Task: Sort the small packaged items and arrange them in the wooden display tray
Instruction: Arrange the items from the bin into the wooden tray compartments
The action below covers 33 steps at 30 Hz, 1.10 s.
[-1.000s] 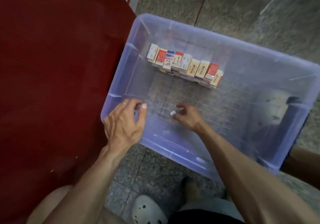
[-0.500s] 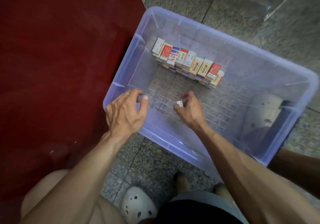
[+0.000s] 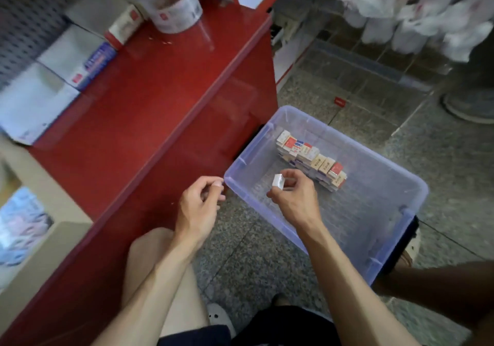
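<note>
A red counter (image 3: 149, 100) runs along the left above a speckled stone floor (image 3: 441, 158). Right hand (image 3: 295, 201) pinches a small white packet (image 3: 278, 181) over the clear bin (image 3: 395, 185); stacked packets (image 3: 311, 160) line its far side. Left hand (image 3: 197, 208) hangs loosely curled, holding nothing. Counter goods blur.

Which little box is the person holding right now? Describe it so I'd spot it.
Find the clear plastic bin on the floor beside the red counter. Above its near-left corner the right hand pinches a small box. It is plain white, unlike the red and tan packs in the row behind it.
</note>
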Tool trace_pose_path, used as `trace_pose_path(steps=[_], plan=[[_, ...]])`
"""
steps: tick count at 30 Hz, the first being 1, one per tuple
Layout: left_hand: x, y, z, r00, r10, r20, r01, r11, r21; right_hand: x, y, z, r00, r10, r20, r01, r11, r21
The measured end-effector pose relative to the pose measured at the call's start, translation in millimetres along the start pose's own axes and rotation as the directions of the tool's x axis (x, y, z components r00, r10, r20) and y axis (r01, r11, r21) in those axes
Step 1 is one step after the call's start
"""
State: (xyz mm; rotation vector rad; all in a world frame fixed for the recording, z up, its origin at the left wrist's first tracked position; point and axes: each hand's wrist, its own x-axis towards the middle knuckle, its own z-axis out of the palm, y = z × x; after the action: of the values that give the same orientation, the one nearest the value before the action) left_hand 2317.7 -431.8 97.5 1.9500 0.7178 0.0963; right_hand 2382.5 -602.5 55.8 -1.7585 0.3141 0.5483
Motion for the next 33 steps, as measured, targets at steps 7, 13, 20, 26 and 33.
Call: trace_pose_path(steps=[7,13,20,26,33], plan=[[-79.0,6.8,-106.9,0.972,-0.042,-0.233,-0.006,0.98,-0.201,-75.3,-75.6,30.6,0.922,-0.334,0.198,0.371,0.908,-0.195],[-127.1,-1.2,-182.7,0.905,-0.105,-0.411,-0.038,0.945,-0.326,-136.7,-138.9,88.7,0.735,-0.545,0.404,0.664,0.701,-0.262],[-181.4,-30.1,-253.0,0.783,-0.193,-0.591,-0.077,0.913,-0.4,-201.7,-163.0,194.7,0.442,-0.615,0.653,0.88,0.439,-0.181],[-217.3,-53.7,-296.5,0.674,-0.244,-0.697,-0.066,0.92,-0.386,-248.2,-156.8,280.2,0.287,-0.51,0.811,0.939,0.316,-0.133],[-243.1,-82.3,-329.3,0.567,-0.296,-0.769,-0.048,0.92,-0.39,-273.4,-150.6,359.6,0.17,-0.362,0.916,0.985,0.076,-0.153]])
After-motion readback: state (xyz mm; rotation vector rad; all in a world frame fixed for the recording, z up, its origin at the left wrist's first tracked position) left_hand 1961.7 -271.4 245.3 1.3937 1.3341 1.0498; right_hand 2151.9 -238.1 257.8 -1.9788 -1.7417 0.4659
